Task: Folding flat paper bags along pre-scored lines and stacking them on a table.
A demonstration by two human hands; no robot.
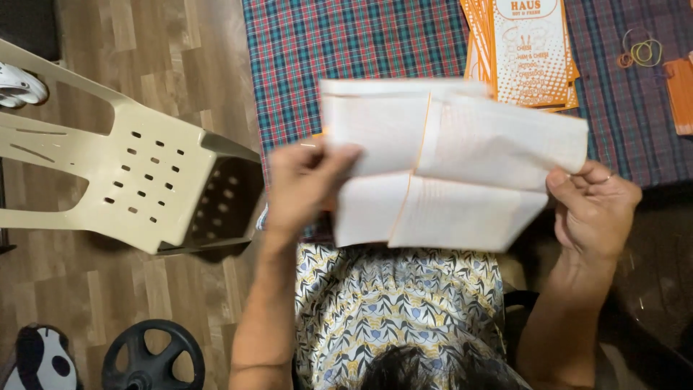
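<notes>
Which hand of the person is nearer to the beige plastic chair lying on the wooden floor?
The left hand. It grips the left edge of the white folded paper sheets, just beside the beige plastic chair. The right hand holds their far edge.

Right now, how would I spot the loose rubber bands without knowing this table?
Start at the plaid cloth covering the table, then go past the stack of orange printed paper bags toward the far right corner. The rubber bands lie there in a small tangle: thin yellow and orange loops, the only round wiry things among flat paper.
</notes>
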